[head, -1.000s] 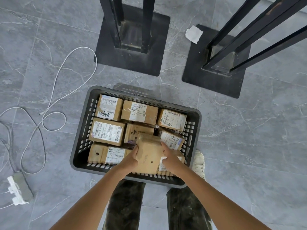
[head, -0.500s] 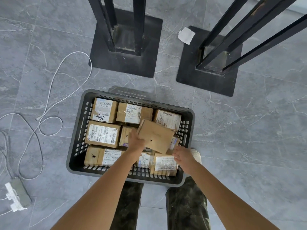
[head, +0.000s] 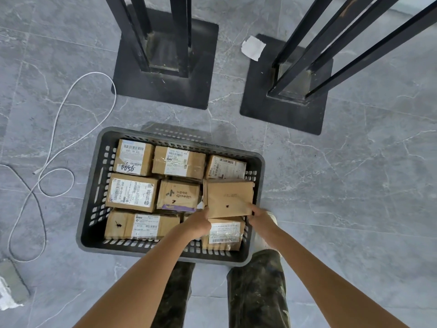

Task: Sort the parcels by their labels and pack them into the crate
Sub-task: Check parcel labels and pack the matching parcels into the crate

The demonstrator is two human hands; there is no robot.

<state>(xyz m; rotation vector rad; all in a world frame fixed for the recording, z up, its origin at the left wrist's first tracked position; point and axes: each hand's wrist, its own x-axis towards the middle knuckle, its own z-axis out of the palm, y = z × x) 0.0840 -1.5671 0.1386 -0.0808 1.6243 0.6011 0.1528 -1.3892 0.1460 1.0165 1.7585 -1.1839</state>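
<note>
A person stands over a dark grey plastic crate (head: 94, 202) with slotted walls, set on a grey, marble-veined tile floor (head: 354, 185), both bare hands on a plain parcel (head: 228, 197) of brown cardboard. The left hand (head: 197, 223) grips the box's near left corner, thumb along the edge, while the right hand (head: 262, 217) pinches its near right corner. The rectangular box lies flat, its unlabelled face up, in the middle row against the crate's right wall; whether it rests on the boxes beneath or is held just above them cannot be told. Around it, squared cardboard boxes fill the crate edge to edge: a far-left parcel (head: 133, 157) with handwritten digits on its white label, a tape-wrapped parcel (head: 178, 162) beside it, a large-labelled parcel (head: 131, 192) in the middle row and a printed box (head: 178, 195) with a purple strip at the centre. A glossy-labelled parcel (head: 223, 233) sits just below the held one. A thin white cable (head: 78, 131) loops across the tiles to the left, and two flat black metal base plates (head: 165, 74) carry square-tube uprights beyond the crate.
</note>
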